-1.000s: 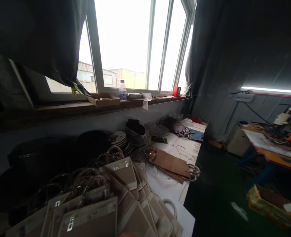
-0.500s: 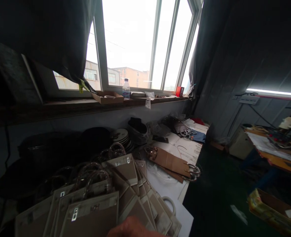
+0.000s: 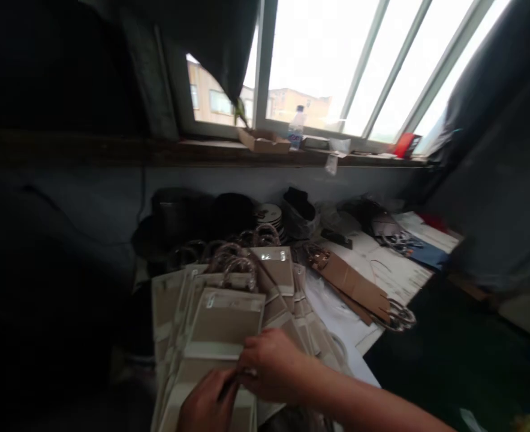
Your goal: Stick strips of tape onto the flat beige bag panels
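Note:
Several flat beige bag pieces (image 3: 229, 318) with clear borders and small shiny metal plates lie overlapped in front of me. Looped, twisted handles (image 3: 240, 264) stick up at their far ends. Low over the nearest pieces, my left hand (image 3: 208, 402) has its fingers curled around a small dark thing (image 3: 226, 387), too blurred to name. My right hand (image 3: 271, 366) comes in from the right with its fingers pinched together, meeting the left one at that dark thing. Whether the right hand holds the same thing is hidden.
Further right on the table lie brown cardboard strips (image 3: 355, 285) with shiny looped handles. Stacked reels (image 3: 269, 216) and dark bundles stand along the wall. Above runs a windowsill with a bottle (image 3: 296, 129), a shallow cardboard box (image 3: 265, 142) and a red box (image 3: 406, 145).
The view has swung left and down. My left hand has come into sight, and my right hand, barely showing at the bottom before, now meets it over the bag pieces.

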Demonstrator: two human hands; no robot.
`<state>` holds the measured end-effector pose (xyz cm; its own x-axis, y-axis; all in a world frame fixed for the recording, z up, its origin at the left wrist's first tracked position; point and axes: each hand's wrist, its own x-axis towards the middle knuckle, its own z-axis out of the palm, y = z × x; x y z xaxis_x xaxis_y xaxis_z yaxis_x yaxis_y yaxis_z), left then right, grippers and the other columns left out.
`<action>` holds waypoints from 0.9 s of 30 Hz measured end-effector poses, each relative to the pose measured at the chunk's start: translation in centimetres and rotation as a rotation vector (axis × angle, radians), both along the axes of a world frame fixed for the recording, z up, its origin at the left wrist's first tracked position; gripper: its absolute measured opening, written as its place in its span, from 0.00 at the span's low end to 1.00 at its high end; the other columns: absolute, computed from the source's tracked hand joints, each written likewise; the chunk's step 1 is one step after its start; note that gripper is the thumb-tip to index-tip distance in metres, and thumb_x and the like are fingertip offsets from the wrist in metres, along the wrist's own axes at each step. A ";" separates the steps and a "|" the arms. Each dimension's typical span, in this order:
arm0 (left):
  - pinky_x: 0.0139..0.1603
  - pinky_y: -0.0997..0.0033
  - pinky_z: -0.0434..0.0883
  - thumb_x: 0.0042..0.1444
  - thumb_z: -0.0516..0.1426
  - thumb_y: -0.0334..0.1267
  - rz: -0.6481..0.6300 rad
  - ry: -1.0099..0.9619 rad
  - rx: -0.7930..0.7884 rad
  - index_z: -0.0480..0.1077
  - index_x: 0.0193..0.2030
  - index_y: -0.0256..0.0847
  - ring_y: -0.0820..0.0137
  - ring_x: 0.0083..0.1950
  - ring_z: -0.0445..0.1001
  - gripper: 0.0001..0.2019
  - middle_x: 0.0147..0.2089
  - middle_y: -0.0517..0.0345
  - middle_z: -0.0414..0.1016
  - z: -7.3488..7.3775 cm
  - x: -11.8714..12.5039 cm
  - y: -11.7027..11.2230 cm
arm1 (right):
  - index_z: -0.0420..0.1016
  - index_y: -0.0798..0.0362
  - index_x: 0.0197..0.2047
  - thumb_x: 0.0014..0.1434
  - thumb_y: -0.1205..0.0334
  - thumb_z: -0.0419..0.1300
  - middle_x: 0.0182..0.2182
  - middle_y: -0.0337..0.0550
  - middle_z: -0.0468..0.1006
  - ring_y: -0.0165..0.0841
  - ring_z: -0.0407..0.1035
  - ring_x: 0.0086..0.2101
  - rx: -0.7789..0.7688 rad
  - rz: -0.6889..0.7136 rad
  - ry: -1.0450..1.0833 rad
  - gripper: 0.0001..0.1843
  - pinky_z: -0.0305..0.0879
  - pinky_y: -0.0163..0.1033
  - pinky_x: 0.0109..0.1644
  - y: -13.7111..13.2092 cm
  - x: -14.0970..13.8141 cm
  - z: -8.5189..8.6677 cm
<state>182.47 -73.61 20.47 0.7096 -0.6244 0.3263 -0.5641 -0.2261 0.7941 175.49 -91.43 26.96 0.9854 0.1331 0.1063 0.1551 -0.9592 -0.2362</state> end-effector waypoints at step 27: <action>0.40 0.73 0.71 0.63 0.63 0.31 0.207 0.175 -0.100 0.77 0.35 0.41 0.71 0.37 0.78 0.05 0.34 0.60 0.80 0.6 0.1 2.1 | 0.77 0.51 0.51 0.59 0.64 0.63 0.36 0.40 0.77 0.29 0.72 0.32 0.527 0.037 0.069 0.15 0.67 0.33 0.38 0.3 4.1 -0.5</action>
